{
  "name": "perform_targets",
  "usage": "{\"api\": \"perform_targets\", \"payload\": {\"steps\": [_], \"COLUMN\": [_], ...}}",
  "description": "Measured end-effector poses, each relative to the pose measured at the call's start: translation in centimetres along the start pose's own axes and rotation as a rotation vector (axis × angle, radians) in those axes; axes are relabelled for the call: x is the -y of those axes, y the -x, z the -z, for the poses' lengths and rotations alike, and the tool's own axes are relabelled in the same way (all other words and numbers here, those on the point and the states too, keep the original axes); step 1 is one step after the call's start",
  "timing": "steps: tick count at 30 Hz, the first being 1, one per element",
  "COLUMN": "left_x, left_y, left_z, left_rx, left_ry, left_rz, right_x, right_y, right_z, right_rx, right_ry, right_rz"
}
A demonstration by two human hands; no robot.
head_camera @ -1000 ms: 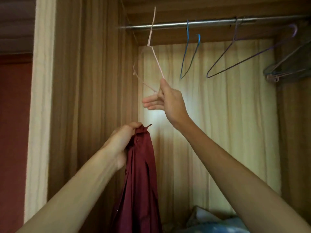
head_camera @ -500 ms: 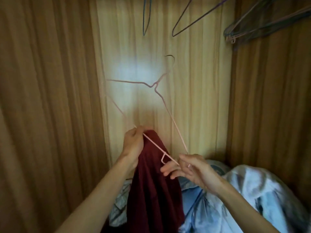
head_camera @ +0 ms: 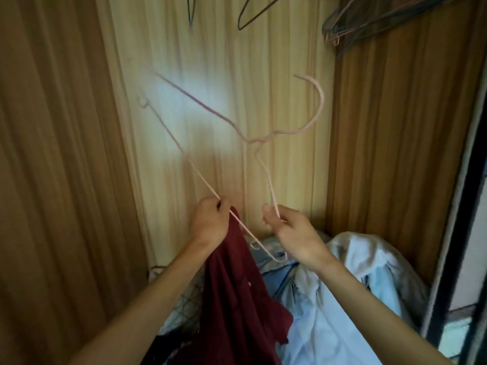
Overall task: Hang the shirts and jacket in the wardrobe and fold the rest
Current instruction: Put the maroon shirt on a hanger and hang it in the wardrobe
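Observation:
A dark red shirt [head_camera: 237, 293] hangs from my left hand [head_camera: 209, 225], which grips the top of the shirt together with the bottom bar of a pink wire hanger [head_camera: 268, 177]. My right hand [head_camera: 292, 233] pinches one sloping arm of the same hanger near its lower corner. The hanger is tilted in front of the wardrobe's back wall, its hook [head_camera: 315, 101] pointing up and to the right, free of any rail.
A heap of pale blue clothes [head_camera: 342, 299] lies on the wardrobe floor below my hands. Empty wire hangers [head_camera: 247, 19] dangle at the top, with a bunch of several hangers [head_camera: 369, 19] at the upper right. Wooden side walls [head_camera: 395, 154] stand close on both sides.
The pink hanger came off the rail and down to chest height. My right hand lowered it to the shirt, and my left hand now grips its bottom bar along with the shirt.

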State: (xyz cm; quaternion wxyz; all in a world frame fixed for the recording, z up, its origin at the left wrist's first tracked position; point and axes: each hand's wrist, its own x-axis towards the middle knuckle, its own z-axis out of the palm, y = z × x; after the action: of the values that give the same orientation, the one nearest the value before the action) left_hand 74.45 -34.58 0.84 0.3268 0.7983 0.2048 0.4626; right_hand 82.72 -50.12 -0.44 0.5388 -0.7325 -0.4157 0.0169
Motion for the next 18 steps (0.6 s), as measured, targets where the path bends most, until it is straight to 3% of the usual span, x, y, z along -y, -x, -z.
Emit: {"api": "perform_targets", "payload": {"steps": [3, 5, 9, 14, 16, 18], "left_x": [-0.1, 0.0, 0.7, 1.1, 1.3, 1.5], "left_y": [1.2, 1.7, 1.8, 0.2, -0.8, -1.6], "left_z": [-1.5, -2.6, -3.8, -3.7, -3.5, -3.7], "left_rx": [0.118, 0.219, 0.422, 0.71, 0.706, 0.619], "left_ry": [-0.058, -0.04, 0.023, 0.36, 0.538, 0.543], "left_rz": [-0.041, -0.044, -0.018, 0.161, 0.282, 0.358], "right_x": [1.8, 2.7, 1.5, -2.9, -4.7, -6.8], "right_y": [-1.4, -2.0, -3.6, -2.2, -0.8, 1.1], "right_z": [1.4, 3.1, 6.6, 9.1, 10.2, 11.3], "right_rx": [-0.066, -0.122, -0.214, -0.136, -0.095, -0.095], "right_ry": [-0.549, -0.728, -0.874, -0.973, -0.922, -0.839], "right_rz": [-0.091, -0.096, -0.081, -0.144, -0.164, -0.207]}}
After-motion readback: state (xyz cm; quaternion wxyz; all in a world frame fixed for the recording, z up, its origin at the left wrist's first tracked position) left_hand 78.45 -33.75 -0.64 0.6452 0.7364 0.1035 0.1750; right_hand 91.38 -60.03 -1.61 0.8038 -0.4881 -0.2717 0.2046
